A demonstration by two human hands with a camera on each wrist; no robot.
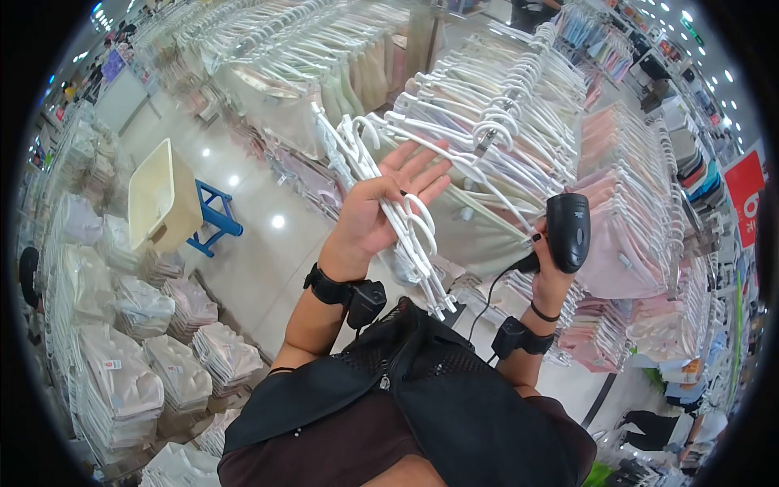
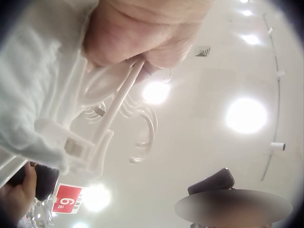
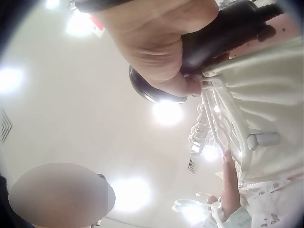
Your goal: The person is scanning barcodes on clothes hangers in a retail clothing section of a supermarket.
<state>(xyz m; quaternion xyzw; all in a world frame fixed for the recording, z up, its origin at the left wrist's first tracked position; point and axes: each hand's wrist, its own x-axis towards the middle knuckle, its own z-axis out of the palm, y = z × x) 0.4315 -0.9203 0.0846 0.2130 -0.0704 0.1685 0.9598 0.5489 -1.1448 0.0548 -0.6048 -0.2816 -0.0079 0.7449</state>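
Several white clip hangers (image 1: 403, 231) lie across the palm of my left hand (image 1: 365, 213), held under its thumb, while its other fingers stretch out toward the rack. Pale cloth in clear wrapping hangs from these hangers, close to the lens in the left wrist view. My right hand (image 1: 553, 274) grips a black handheld barcode scanner (image 1: 567, 233), its cable running down toward my body. In the right wrist view, the thumb tip sits right at the clip of a white hanger bearing a pale green garment (image 3: 270, 107). The left fingers reach beneath that same hanger.
Racks packed with pastel garments (image 1: 621, 243) on white hangers stand ahead and to the right. A cream tub (image 1: 166, 203) rests on a blue stool (image 1: 217, 217) at left. Stacked wrapped garments (image 1: 122, 373) fill the lower left. A red sign (image 1: 744, 195) hangs far right.
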